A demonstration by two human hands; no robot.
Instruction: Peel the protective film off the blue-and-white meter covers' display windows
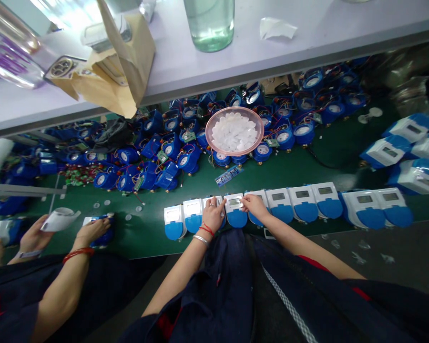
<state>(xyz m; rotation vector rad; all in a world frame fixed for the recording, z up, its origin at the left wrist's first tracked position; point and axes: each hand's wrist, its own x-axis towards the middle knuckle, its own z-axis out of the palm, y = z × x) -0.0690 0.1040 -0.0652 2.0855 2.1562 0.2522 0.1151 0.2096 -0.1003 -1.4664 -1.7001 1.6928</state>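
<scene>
Row of meters [279, 209] along near edge of bench [332, 164], both hands [254, 206] left of its middle. Behind row: strip [229, 175], then bowl [208, 131] of pieces [234, 132] among meter bodies [188, 159]. Far right: meter cluster [414, 176]. Shelf [246, 52] beyond: bag [139, 52] left, bottle [211, 28] right of it.

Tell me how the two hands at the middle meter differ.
The left hand has a red band and a silver bangle at its wrist; the right hand shows neither. The left hand is at the meter's left side, the right hand at its right. Both are bare.
</scene>
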